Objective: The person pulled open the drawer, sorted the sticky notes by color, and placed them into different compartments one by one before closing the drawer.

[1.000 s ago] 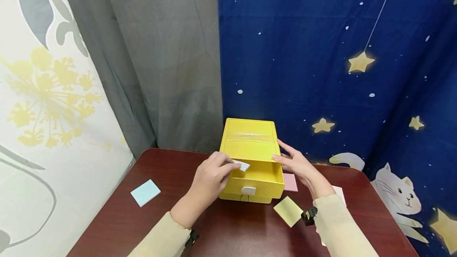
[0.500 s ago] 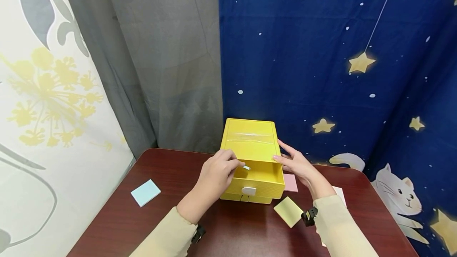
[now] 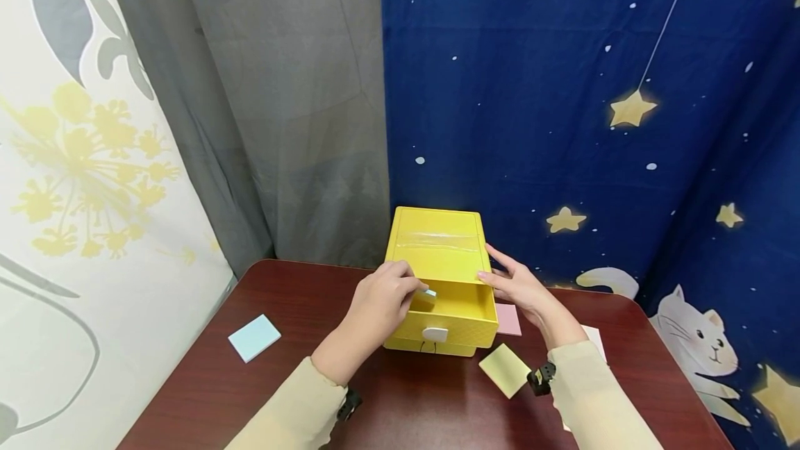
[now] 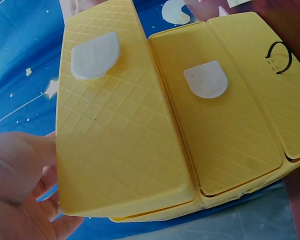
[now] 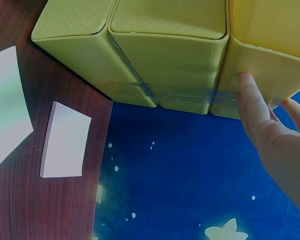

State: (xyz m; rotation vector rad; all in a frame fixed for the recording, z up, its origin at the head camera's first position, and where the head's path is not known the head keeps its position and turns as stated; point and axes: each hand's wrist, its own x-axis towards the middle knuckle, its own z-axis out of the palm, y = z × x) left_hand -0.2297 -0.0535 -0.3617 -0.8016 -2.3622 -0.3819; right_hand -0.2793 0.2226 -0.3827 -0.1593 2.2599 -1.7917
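Head view shows the left hand (image 3: 382, 297) over the pulled-out top drawer (image 3: 459, 328) of a yellow drawer cabinet (image 3: 437, 228), seemingly pinching a small light-blue slip (image 3: 430, 292), mostly hidden. The right hand (image 3: 525, 290) rests against the cabinet's right side, fingers extended, probably steadying it. The step in hand appears to be handling the slip at the drawer; whether it goes in or out, I cannot tell. Next calls for clearing the drawer's rim while the cabinet is braced. Light-blue (image 3: 255, 338), yellow (image 3: 505, 371) and pink notepads (image 3: 508, 319) lie apart on the surface (image 3: 425, 401).
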